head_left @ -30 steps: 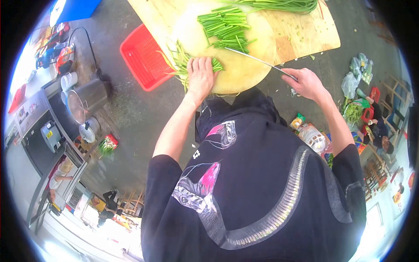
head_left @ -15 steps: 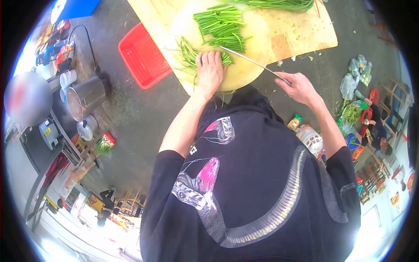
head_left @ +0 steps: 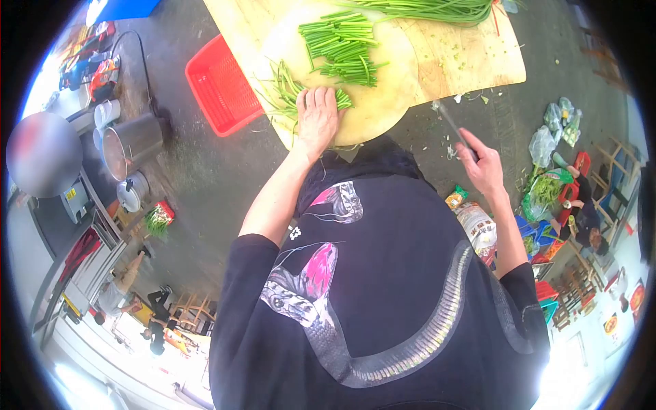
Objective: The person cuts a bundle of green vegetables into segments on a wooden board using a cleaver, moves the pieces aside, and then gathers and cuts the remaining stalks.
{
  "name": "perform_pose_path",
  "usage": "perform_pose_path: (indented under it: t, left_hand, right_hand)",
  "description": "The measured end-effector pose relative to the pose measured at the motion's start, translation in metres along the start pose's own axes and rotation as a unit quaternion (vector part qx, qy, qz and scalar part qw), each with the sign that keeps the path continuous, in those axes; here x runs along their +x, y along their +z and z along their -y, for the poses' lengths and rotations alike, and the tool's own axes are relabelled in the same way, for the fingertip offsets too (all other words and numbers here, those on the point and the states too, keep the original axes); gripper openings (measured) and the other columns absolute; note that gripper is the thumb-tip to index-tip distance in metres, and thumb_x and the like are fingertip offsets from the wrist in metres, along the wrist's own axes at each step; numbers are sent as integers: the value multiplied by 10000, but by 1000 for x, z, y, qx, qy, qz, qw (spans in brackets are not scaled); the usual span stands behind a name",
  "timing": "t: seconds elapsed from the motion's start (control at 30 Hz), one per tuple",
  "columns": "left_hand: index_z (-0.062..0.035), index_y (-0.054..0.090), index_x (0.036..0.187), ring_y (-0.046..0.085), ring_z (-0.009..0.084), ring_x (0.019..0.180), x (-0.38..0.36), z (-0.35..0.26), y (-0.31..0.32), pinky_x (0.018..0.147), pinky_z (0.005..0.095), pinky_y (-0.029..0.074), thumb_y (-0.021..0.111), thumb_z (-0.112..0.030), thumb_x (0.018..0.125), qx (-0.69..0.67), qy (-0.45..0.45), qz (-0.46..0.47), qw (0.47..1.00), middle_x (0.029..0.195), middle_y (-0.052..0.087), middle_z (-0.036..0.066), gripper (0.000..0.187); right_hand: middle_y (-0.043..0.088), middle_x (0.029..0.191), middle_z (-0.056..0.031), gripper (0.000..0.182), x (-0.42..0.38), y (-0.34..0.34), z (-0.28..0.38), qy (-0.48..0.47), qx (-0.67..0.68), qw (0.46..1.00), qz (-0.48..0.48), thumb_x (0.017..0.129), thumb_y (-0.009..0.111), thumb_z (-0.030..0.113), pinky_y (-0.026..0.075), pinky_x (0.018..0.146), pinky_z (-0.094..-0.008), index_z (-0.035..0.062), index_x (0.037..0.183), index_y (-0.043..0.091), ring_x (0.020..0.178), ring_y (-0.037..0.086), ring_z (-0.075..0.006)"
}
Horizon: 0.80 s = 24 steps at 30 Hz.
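My left hand (head_left: pixel 318 119) is closed over a small bunch of thin green vegetable stems (head_left: pixel 287 89) and presses it on the round cutting board (head_left: pixel 383 113). Cut ends stick out to the right of the fingers, and ragged tips spread to the left. Just beyond lies a pile of short cut stems (head_left: pixel 338 44), which the hand does not touch. Off the board's right side, my right hand (head_left: pixel 482 167) grips a knife (head_left: pixel 452 124) by its handle. Its blade points up and left, away from the stems. A long uncut bunch (head_left: pixel 437 9) with a red tie lies at the far edge.
Under the board is a wooden tabletop (head_left: pixel 471 65) with scraps on it. A red plastic basket (head_left: pixel 219 85) stands left of it. Farther left are a large metal pot (head_left: pixel 133 147) and white buckets. Bags of greens (head_left: pixel 547 184) and a sack (head_left: pixel 476 225) are at right. Other people are in the background.
My right hand has drawn the knife away from the cut stems, right and toward my body, off the board. My left hand stays on its bunch.
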<state>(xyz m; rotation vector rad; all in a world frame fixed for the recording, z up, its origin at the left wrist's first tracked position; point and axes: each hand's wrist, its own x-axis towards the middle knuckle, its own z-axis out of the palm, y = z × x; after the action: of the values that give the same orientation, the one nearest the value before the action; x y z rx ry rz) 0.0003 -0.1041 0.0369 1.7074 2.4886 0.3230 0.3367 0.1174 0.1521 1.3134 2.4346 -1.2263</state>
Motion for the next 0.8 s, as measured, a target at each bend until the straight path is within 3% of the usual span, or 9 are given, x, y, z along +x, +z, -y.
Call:
perform_pose_path:
  t: [0.13,0.23,0.33,0.43,0.47,0.57,0.8]
  left_hand:
    - [5,573,1388,538,360,1318,1,1,1,1207,548,341,814,-323,916,1,15,6,1000,1329,607,170,624]
    - [-3,571,1392,536,349,1334,-9,0,-5,1222,543,329,817,-321,914,4,28,23,999,1340,607,162,625]
    - [-10,566,1401,539,342,1344,-11,-1,-8,1234,542,321,819,-322,913,3,27,35,999,1353,606,155,631]
    - [-18,559,1411,538,342,1358,-12,1,-7,1241,543,321,816,-324,917,-3,25,46,999,1362,606,149,636]
    - [-18,559,1411,536,342,1362,-14,4,-6,1241,544,321,816,-323,917,-4,24,47,999,1362,606,150,635]
    - [-16,559,1409,532,342,1370,-16,3,-5,1241,547,324,816,-322,916,-7,18,51,999,1364,605,151,635]
    - [-16,573,1414,528,344,1371,-15,0,-6,1242,551,329,819,-323,911,-13,6,41,999,1372,597,151,639]
  right_hand:
    - [787,1096,-232,480,29,14,-34,15,-110,979,-173,1094,615,401,599,793,-482,67,1427,702,962,768,-426]
    - [790,1090,-227,480,45,25,-40,-6,-109,971,-214,1082,653,388,603,796,-457,55,1425,701,951,784,-400]
    - [782,998,-225,461,32,2,-17,-44,-45,992,-109,1057,706,349,589,752,-432,67,1422,711,837,777,-349]
    - [753,880,-221,433,31,-26,-3,8,-6,994,111,1032,745,311,562,716,-408,89,1403,731,712,715,-294]
    - [718,802,-215,379,34,-25,5,-27,38,991,127,1021,745,280,537,691,-407,112,1361,762,638,645,-293]
    - [736,822,-205,354,67,-39,47,-87,-46,968,229,1016,739,265,539,703,-409,110,1331,776,656,671,-317]
    - [759,862,-191,369,142,-32,69,-113,-113,947,278,1027,723,324,554,729,-431,108,1320,778,746,716,-331]
